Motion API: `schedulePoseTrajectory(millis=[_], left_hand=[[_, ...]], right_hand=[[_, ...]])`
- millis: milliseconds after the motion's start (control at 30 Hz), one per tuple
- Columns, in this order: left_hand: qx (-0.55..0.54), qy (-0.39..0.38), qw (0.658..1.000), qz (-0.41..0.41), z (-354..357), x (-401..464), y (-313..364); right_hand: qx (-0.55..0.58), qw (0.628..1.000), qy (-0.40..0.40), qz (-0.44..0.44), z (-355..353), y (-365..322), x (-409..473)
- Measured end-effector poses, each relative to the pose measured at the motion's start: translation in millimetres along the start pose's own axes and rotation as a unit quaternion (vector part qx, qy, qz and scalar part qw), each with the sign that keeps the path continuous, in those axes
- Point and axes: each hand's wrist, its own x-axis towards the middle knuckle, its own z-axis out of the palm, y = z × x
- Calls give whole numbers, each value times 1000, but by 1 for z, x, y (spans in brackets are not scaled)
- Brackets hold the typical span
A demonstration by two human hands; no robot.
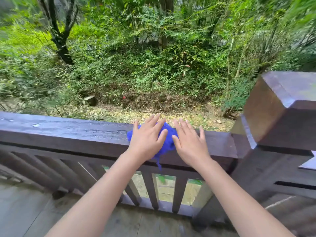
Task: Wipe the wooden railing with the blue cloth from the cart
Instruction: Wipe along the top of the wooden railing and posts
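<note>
On the top of the wooden railing, just left of the big corner post, the blue cloth lies bunched under my palms. My left hand presses flat on its left part, fingers spread; my right hand rests flat beside it, thumb edge on the cloth and the rest on bare wood. Neither grip is closed: both hands are splayed and pinning, not clutching. The cloth looks soft, light and fluffy, and one tail dangles over the near face of the rail. I judge it will slide easily on the glossy, damp-looking wood, so it could bunch or slip off; pressing down through its middle should drag it along better than pinching an edge.
</note>
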Motion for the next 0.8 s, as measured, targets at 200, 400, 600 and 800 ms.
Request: schedulePoseTrajectory(millis=[200,400,600,800], left_hand=[[75,25,997,-14,31,4,33],[32,123,990,-54,31,-12,17],[92,67,993,-21,26,-5,-14],[51,66,991,-103,-1,-11,-121]], right_hand=[[-30,999,-22,25,-4,25,-9],[-49,998,1,34,3,21,-9],[-73,995,-13,68,5,9,-5],[-76,993,-30,81,19,-39,15]])
